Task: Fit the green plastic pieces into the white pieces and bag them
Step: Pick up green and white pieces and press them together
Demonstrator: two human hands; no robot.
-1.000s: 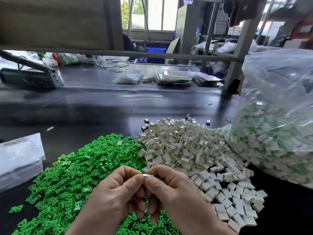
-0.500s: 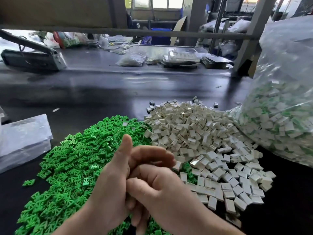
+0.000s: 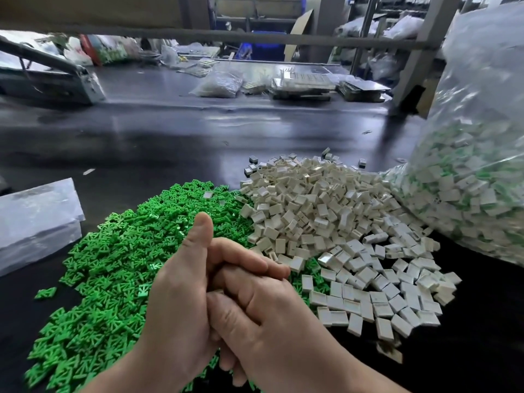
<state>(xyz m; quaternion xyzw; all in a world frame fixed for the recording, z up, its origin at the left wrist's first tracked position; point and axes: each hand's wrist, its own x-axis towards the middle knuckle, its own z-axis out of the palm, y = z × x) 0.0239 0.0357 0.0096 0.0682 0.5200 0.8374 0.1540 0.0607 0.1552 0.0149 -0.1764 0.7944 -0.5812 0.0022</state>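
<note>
My left hand [image 3: 181, 296] and my right hand [image 3: 275, 319] are clasped together low in the middle, above the near edge of the green pieces [image 3: 113, 265]. The left thumb sticks up and the left fingers wrap over the curled right fingers. The white piece pinched a moment ago is hidden between them. A heap of white pieces [image 3: 326, 219] lies to the right of the green pile. A large clear bag [image 3: 470, 177] of fitted white-and-green pieces leans at the right, touching the white heap.
A stack of flat clear bags [image 3: 37, 222] lies at the left on the dark table [image 3: 175, 143]. Small bags and trays [image 3: 300, 86] sit at the far side, a sealing machine [image 3: 48, 78] far left, and frame posts [image 3: 416, 52] behind.
One second ago both hands pinched a white piece at the fingertips. Since then they have closed over each other, the left thumb has lifted, and the view has dipped towards the piles.
</note>
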